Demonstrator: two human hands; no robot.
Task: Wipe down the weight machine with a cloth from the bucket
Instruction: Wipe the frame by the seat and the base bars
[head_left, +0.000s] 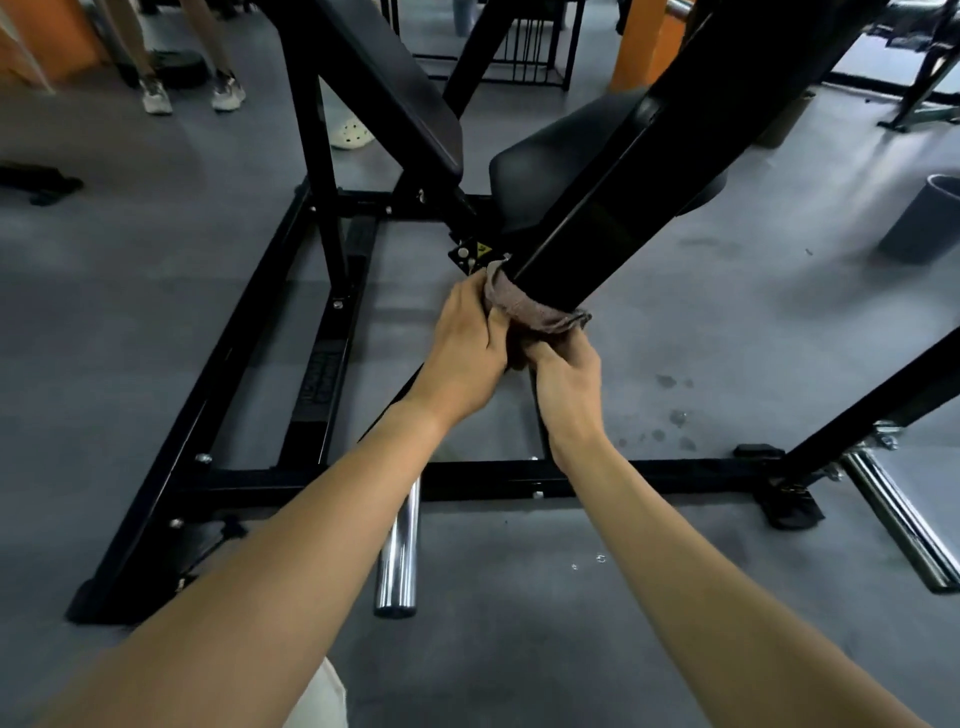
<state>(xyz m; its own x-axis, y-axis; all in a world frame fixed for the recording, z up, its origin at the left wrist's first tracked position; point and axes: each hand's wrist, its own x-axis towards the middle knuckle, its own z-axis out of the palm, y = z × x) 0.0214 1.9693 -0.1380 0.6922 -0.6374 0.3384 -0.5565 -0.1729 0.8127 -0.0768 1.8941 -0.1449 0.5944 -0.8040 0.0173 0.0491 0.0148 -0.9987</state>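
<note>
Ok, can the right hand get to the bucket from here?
Probably not without a step. The right hand grips the cloth wrapped round the beam, and the bucket stands well off to the right. The floor between is open; it just looks too far.

My bare hands: I am counting two, left hand (467, 338) and right hand (566, 384).
Brownish-grey fabric cloth (530, 306): I am counting one.
Shiny chrome steel bars (397, 551): I am seeing two.
Round grey plastic bucket (930, 218): I am seeing one.
</note>
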